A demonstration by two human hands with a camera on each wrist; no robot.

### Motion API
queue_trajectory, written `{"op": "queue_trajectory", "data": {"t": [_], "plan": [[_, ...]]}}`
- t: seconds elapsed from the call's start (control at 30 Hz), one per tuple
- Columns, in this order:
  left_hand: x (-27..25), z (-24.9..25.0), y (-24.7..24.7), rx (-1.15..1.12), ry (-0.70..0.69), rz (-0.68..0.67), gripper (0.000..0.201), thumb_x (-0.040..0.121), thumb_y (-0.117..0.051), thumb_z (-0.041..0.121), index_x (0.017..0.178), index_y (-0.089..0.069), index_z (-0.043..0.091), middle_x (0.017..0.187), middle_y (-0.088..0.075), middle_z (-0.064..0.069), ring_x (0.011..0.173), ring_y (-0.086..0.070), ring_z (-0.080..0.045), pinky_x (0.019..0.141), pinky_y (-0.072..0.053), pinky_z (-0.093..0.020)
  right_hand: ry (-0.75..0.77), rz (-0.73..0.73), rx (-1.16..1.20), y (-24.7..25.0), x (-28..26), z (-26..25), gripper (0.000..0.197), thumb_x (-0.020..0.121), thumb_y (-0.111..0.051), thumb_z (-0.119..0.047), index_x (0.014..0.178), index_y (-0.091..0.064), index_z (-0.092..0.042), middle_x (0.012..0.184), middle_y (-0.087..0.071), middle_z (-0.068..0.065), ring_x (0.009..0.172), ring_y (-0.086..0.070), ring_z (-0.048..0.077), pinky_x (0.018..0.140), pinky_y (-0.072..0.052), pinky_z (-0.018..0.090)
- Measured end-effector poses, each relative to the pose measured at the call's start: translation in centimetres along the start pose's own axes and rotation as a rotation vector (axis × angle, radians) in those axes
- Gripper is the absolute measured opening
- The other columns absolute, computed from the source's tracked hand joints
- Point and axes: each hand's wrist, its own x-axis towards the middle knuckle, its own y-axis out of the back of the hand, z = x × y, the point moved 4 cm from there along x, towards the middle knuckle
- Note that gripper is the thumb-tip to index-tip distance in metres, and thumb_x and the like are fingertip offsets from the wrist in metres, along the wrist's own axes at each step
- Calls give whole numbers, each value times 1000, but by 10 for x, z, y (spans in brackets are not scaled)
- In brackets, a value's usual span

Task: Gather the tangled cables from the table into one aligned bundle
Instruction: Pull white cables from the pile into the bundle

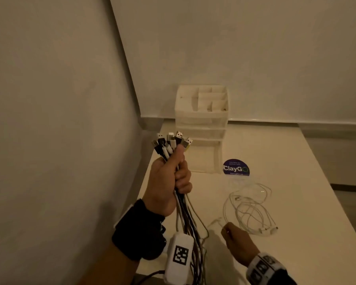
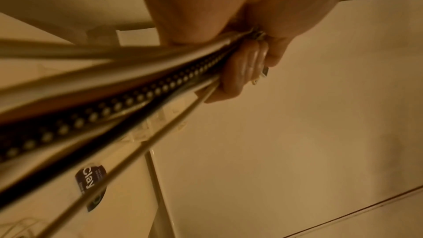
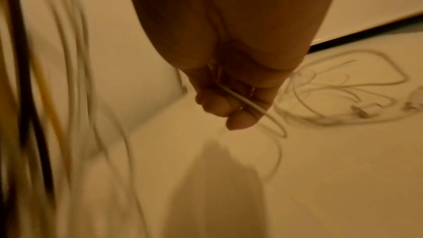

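Note:
My left hand [image 1: 169, 182] is raised above the table's left side and grips a thick bundle of cables [image 1: 172, 144], USB plugs sticking up together above the fist. The strands hang down past my wrist, among them a black-and-white braided cable [image 2: 119, 106]. Low at the table's front, my right hand [image 1: 232, 236] pinches a thin white cable [image 3: 249, 105] between its fingertips. That cable leads back to a loose tangle of white cables [image 1: 251, 208] lying on the white table [image 1: 296, 254] just right of the hand.
A white plastic drawer organizer [image 1: 201, 128] stands at the back against the wall. A round dark "ClayGo" sticker [image 1: 236, 168] lies in front of it. A wall runs close along the left. The table's right edge [image 1: 325, 182] drops to the floor.

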Motion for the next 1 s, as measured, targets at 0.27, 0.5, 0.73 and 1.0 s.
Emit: {"op": "queue_trajectory", "data": {"t": [0.27,0.5,0.73,1.0], "plan": [[16,-23,-30,58,47,15,43,89,-58,43,68,-29,20,56,-15,-1,36,-23,-11,39,-23,-19,428,482,872,142,-102,-102,26,97,-47,-16,109,-69,-22,65,-61,7,52,-46,20,50,-41,26],[22,-33,-58,-68,57,-167,47,70,-78,49,68,-42,18,50,-25,4,36,-21,-7,37,-20,-16,699,791,312,162,-121,-149,34,94,-58,-18,117,-61,-42,71,-62,-24,65,-60,-4,62,-41,2],[19,-31,-72,248,-47,-21,40,87,-62,40,59,-44,19,50,-31,2,37,-31,-9,39,-28,-18,770,794,26,156,-112,-143,47,85,-60,-14,130,-58,-27,71,-65,-9,59,-57,5,57,-49,18],[34,-15,-57,163,-145,17,44,88,-47,48,61,-49,13,55,-41,-5,46,-41,-18,45,-37,-26,617,610,264,155,-103,-105,17,94,-60,-26,102,-73,-32,64,-63,-19,64,-62,3,60,-43,6]]}}
